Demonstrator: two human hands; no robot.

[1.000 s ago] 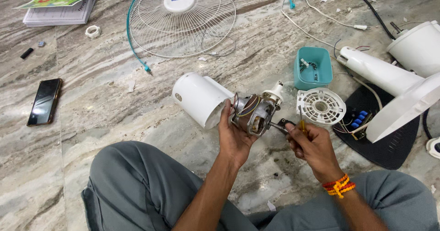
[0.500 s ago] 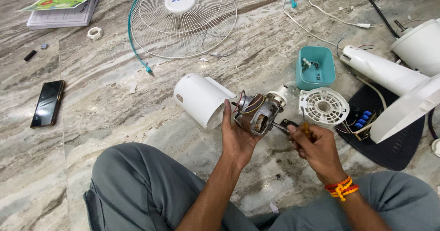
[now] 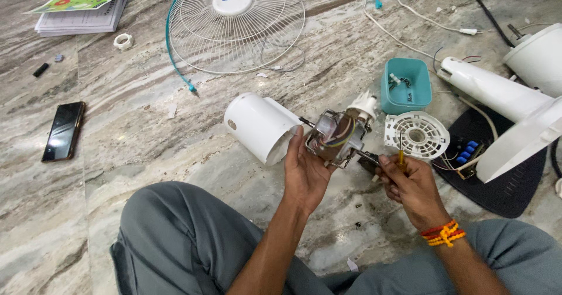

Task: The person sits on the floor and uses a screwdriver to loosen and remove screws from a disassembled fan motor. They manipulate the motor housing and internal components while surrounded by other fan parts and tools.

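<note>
Seated on the marble floor, your left hand (image 3: 305, 169) gripped the fan motor (image 3: 336, 137) beside the white housing (image 3: 259, 126), while your right hand (image 3: 410, 183) closed around a yellow-handled screwdriver (image 3: 401, 154).

Marble floor (image 3: 146, 131), fan grille (image 3: 234, 25), phone (image 3: 63, 131)

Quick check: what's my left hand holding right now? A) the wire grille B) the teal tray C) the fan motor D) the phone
C: the left hand cups the fan motor from below, while the right hand brings a screwdriver to it.
</note>
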